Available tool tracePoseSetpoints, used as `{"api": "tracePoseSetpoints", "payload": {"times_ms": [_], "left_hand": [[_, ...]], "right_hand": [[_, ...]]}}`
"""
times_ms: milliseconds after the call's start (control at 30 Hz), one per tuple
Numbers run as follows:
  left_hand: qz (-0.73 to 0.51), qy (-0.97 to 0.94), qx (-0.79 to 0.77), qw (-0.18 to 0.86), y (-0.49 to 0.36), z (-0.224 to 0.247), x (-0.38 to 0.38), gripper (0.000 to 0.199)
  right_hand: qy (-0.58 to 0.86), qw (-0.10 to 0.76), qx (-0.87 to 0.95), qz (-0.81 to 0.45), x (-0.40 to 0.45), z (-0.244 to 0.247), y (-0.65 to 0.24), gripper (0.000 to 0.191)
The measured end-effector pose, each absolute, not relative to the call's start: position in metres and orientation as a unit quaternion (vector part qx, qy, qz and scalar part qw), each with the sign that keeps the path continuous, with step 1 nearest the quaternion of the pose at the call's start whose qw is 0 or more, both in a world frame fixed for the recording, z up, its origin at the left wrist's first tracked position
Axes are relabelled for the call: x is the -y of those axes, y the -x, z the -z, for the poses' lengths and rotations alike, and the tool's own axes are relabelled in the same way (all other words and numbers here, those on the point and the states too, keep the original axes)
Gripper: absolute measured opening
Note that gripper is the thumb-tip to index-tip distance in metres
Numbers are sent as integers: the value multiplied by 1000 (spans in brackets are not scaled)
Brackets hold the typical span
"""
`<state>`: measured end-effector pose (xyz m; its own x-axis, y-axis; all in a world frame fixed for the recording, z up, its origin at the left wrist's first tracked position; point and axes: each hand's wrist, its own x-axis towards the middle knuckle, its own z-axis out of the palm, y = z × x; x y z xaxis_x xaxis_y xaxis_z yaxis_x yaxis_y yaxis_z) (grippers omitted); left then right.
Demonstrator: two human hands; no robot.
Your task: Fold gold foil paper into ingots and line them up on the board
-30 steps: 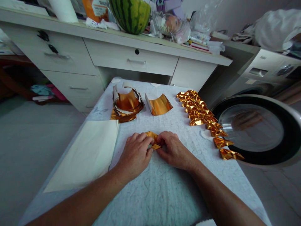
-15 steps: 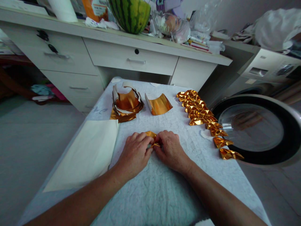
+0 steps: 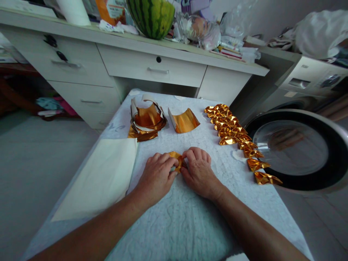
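Observation:
A small gold foil piece (image 3: 178,159) is between my hands at the middle of the cloth-covered table. My left hand (image 3: 160,174) grips its left side with bent fingers, and my right hand (image 3: 199,172) pinches its right end. Beyond them lie a single curved gold sheet (image 3: 186,121) and, to its left, a curled stack of gold sheets (image 3: 148,117). Folded gold foil pieces (image 3: 228,125) form a slanting group along the table's right side. My fingers hide part of the foil.
A pale paper sheet (image 3: 100,181) lies on the table (image 3: 174,232) at the left. Behind stands a drawer cabinet (image 3: 133,67) with a cut watermelon (image 3: 152,16) on top. An open washing machine door (image 3: 331,156) borders the right edge.
My right hand has shifted slightly up and right, and more of the foil between my hands shows. My left hand has barely moved.

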<state>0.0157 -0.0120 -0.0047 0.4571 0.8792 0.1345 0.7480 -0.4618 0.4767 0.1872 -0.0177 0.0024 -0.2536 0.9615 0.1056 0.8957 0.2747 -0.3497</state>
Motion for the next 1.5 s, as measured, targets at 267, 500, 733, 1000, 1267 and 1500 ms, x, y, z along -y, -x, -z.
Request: {"api": "tracePoseSetpoints", "payload": {"times_ms": [267, 500, 733, 1000, 1267, 1500], "left_hand": [[-184, -835, -487, 178, -15, 6, 12, 12], [-187, -834, -487, 179, -15, 5, 11, 13], [-188, -839, -475, 186, -13, 3, 11, 12], [-209, -846, -437, 224, -7, 1, 10, 15], [-293, -831, -448, 153, 8, -2, 2, 20], [-267, -811, -478, 206, 10, 2, -2, 11]], "right_hand": [[553, 158, 807, -130, 17, -2, -195, 42], [537, 191, 796, -202, 15, -7, -203, 49], [493, 205, 811, -237, 8, -17, -212, 32], [455, 177, 843, -228, 9, -16, -211, 30], [458, 157, 849, -210, 8, -18, -210, 21], [476, 173, 838, -204, 9, -17, -206, 15]]}}
